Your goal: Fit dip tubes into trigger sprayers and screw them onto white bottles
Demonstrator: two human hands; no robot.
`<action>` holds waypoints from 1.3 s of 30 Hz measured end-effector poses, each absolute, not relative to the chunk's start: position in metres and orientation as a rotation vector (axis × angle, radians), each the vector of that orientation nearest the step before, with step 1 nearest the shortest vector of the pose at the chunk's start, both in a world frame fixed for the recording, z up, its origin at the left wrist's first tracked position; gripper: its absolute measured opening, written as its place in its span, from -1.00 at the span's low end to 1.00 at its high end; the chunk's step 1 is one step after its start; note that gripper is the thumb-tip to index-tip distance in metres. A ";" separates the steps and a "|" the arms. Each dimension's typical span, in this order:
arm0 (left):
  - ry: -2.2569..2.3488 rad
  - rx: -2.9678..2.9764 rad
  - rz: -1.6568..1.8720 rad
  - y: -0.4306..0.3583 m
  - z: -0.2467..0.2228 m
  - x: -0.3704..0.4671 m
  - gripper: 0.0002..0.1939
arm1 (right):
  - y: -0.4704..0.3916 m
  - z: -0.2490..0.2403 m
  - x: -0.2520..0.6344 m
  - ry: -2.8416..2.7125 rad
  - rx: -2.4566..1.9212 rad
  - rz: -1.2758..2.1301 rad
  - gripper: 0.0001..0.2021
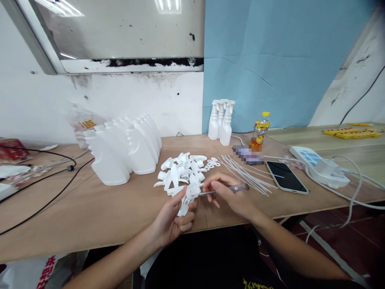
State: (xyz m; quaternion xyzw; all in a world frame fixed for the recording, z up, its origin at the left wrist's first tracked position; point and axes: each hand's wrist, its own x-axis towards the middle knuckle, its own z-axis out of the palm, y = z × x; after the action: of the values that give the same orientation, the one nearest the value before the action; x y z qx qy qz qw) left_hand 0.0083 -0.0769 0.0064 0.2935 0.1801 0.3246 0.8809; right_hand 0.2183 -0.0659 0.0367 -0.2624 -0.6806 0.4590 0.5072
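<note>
My left hand (172,220) is closed round a white spray trigger head (184,204), its round collar turned up towards me. In my right hand (229,196) is a screwdriver (240,188) with a greyish handle, pinched between thumb and fingers. Its thin metal shaft points left, and the tip meets the trigger head near the collar; whether it is inside I cannot tell. Just beyond my hands lies a heap of loose white trigger heads (180,171). White washer-like rings (212,163) lie right of the heap, beside several thin white tubes (245,176).
White bottles (141,148) without tops stand in rows at the left. Three bottles with trigger heads (225,128) stand against the blue sheet, near a drink bottle (260,132). A phone (287,177) and a power strip (319,166) lie right; black cables (48,204) cross the left.
</note>
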 end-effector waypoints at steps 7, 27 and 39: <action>0.345 0.569 0.745 -0.078 0.009 0.012 -0.59 | -0.062 0.029 0.220 -2.064 -0.398 0.409 -0.68; 0.399 0.471 0.971 -0.080 0.025 0.016 -0.70 | 0.066 0.043 0.283 -1.981 -1.110 0.496 -0.67; 0.304 0.582 0.797 -0.077 0.015 0.012 -0.62 | 0.188 0.123 0.334 -1.179 -1.041 0.821 -0.60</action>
State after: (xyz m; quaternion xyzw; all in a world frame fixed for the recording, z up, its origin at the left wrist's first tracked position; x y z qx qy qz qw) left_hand 0.0123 -0.0769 0.0153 0.2781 0.1452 0.3809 0.8698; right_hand 0.3336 0.1876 0.1228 -0.4550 -0.5153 0.3588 0.6314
